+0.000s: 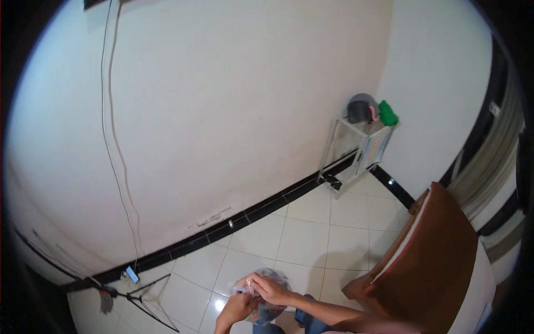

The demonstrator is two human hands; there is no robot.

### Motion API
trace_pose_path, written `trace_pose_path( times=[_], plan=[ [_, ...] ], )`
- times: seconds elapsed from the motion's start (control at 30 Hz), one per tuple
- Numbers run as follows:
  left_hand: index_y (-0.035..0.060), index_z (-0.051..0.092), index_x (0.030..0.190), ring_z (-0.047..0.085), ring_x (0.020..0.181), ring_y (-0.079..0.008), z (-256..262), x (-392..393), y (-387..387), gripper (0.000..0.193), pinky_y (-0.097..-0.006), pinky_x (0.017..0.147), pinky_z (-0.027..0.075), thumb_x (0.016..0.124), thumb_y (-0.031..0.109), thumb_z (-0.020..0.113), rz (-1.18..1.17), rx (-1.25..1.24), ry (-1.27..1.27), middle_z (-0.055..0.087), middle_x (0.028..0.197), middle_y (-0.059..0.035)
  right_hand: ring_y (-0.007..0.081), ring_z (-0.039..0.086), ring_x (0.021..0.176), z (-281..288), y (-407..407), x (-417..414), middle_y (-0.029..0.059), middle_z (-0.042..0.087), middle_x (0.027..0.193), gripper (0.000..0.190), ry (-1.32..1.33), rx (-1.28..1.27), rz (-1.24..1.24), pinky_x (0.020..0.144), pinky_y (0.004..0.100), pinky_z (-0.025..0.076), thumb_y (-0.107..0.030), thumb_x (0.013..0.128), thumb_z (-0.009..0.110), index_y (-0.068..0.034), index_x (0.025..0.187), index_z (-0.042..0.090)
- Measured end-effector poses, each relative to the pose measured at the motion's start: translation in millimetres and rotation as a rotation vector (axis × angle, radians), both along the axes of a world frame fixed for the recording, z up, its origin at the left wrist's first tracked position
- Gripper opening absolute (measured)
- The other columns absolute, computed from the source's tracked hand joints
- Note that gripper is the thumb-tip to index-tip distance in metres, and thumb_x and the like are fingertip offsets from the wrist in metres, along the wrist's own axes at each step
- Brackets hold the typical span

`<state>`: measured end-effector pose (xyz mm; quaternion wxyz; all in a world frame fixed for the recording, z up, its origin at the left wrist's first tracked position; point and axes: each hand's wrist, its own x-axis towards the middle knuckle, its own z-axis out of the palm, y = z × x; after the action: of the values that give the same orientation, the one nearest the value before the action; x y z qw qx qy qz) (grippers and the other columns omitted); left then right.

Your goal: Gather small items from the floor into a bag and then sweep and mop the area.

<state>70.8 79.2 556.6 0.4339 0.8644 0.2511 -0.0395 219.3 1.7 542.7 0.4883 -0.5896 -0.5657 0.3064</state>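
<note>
A clear plastic bag (265,316) with mixed, partly coloured contents hangs in front of my knees, just above the tiled floor. My left hand (237,308) grips the gathered top of the bag from the left. Close against it, my right hand (270,289) has its fingers closed around the same gathered plastic, and a whitish twist of it shows between the fingers. The hands and the folds of plastic hide part of the bag's mouth. What is inside cannot be made out clearly.
A black tripod stand (142,297) stands on the floor at left, by a phone-like device (132,274) at the wall. A white metal rack (354,156) in the corner holds a grey cap (361,109) and green cloth (388,113). Brown upholstered furniture (429,259) rises at right.
</note>
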Motion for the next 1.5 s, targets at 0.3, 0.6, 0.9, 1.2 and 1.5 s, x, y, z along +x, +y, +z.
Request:
trace_pose_path(
  times=[0.3, 0.6, 0.9, 1.2, 1.5],
  plan=[
    [0.0015, 0.054, 0.083, 0.06, 0.062, -0.0393, 121, 19, -66, 0.021, -0.0473, 0.058, 0.047, 0.075, 0.02, 0.062, -0.066, 0.365, -0.167, 0.059, 0.06, -0.0191, 0.0263, 0.06, 0.062, 98, -65, 7, 0.0127, 0.061, 0.069, 0.014, 0.056, -0.19, -0.302, 0.057, 0.038, 0.046, -0.011, 0.086, 0.044, -0.006, 0.092, 0.056],
    [0.0017, 0.055, 0.089, 0.063, 0.065, -0.035, 165, 18, -105, 0.013, -0.0424, 0.057, 0.05, 0.077, 0.008, 0.058, -0.62, 0.483, -0.366, 0.063, 0.07, -0.0179, 0.0092, 0.054, 0.072, 113, -165, -22, 0.0035, 0.059, 0.074, 0.014, 0.304, -0.199, -0.501, 0.062, 0.0252, 0.044, 0.001, 0.085, 0.05, -0.002, 0.096, 0.058],
    [0.0046, 0.058, 0.073, 0.049, 0.044, -0.0147, 174, 41, -162, 0.026, -0.0274, 0.038, 0.035, 0.084, 0.027, 0.05, -0.805, -0.453, 0.392, 0.052, 0.054, -0.0059, 0.0086, 0.058, 0.061, 164, -302, -121, 0.0026, 0.058, 0.066, 0.032, 0.41, -0.432, -0.607, 0.053, 0.0228, 0.046, -0.034, 0.087, 0.06, -0.002, 0.085, 0.058],
    [0.0118, 0.052, 0.075, 0.032, 0.041, -0.0029, 180, 25, -324, 0.029, -0.0206, 0.034, 0.02, 0.09, 0.035, 0.043, -0.889, -0.741, 0.419, 0.049, 0.058, 0.0013, 0.0078, 0.059, 0.064, 154, -414, -199, 0.0031, 0.061, 0.076, 0.028, 0.614, -0.053, -1.189, 0.052, 0.0209, 0.045, -0.025, 0.086, 0.061, -0.001, 0.099, 0.057],
    [0.0098, 0.052, 0.079, 0.036, 0.045, -0.0038, 205, 19, -508, 0.024, -0.0192, 0.04, 0.024, 0.089, 0.032, 0.048, -1.103, -0.65, 0.286, 0.054, 0.061, 0.0007, 0.0078, 0.055, 0.061, 171, -583, -241, 0.0031, 0.053, 0.086, 0.008, 0.339, 0.349, -1.539, 0.053, 0.0219, 0.048, -0.006, 0.087, 0.058, 0.001, 0.09, 0.058]
  ],
)
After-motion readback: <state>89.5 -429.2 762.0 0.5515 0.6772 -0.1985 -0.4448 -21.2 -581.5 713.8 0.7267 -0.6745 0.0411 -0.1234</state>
